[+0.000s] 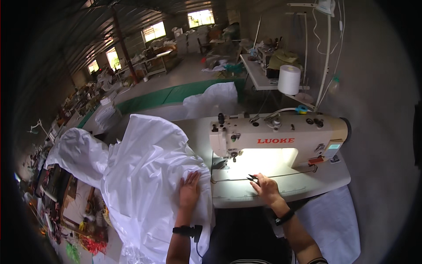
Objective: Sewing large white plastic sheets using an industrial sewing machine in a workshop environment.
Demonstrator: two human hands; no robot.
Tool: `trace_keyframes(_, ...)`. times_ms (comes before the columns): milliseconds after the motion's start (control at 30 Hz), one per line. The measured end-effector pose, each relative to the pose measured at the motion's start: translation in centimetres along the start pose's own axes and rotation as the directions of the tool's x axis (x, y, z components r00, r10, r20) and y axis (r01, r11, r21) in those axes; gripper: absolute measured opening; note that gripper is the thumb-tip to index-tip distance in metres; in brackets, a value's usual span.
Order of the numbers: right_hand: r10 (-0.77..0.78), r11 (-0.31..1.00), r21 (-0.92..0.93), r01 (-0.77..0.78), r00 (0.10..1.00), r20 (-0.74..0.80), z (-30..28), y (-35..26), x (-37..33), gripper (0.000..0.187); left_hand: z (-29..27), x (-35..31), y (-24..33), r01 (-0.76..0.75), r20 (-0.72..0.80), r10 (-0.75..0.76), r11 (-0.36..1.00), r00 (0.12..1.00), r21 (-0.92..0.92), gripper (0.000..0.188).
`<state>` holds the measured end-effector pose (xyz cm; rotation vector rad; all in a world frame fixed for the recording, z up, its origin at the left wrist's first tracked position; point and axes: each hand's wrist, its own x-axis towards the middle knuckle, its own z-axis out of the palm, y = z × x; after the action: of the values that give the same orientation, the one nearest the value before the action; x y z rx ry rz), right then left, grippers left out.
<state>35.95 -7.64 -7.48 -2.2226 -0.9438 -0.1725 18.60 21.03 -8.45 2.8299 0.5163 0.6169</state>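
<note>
My left hand point(189, 191) — flat, fingers extended, resting on white fabric point(145, 176) left of the sewing machine point(246, 140) | my right hand point(267, 189) — fingers curled round small black snips point(252, 178), tips leftward, above the pale bed point(237, 200)

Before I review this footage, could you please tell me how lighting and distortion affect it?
Head view: glare beneath the sewing machine's arm washes out the bed, near the right hand; head view: windows shine harshly against a dim room; head view: the white fabric keeps visible fold shadows; head view: fisheye curvature and a black rim crop the surroundings.
</note>
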Motion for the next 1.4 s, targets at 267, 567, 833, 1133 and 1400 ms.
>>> trace_keyframes(267,-0.205,0.874,-0.401,0.273,0.957,0.205,9.0,-6.5,5.5,0.023,0.2,-2.9,-0.1,-0.049,-0.046,0.050,0.998,0.998,0.035,0.051)
trace_keyframes(567,-0.068,0.970,-0.206,0.131,0.956,0.286,6.7,-8.2,6.7,0.028,-5.7,-6.0,0.6,-0.066,-0.046,0.062,0.995,0.997,-0.081,0.051)
trace_keyframes(833,-0.101,0.945,0.323,0.058,0.988,0.117,7.7,-10.0,5.7,0.026,-8.5,-15.5,-18.6,0.628,-0.266,-0.873,0.480,0.408,-0.612,0.104)
trace_keyframes(1133,0.078,0.584,0.781,-0.221,0.973,0.217,9.9,-10.4,5.9,0.026,-2.1,-20.0,-14.1,0.520,-0.243,-0.736,0.634,0.632,-0.572,0.100)
trace_keyframes(1400,0.083,0.630,0.744,-0.224,0.971,0.222,5.7,-9.6,2.3,0.025,-1.9,-19.6,-14.2,0.559,-0.177,-0.745,0.615,0.644,-0.556,0.098)
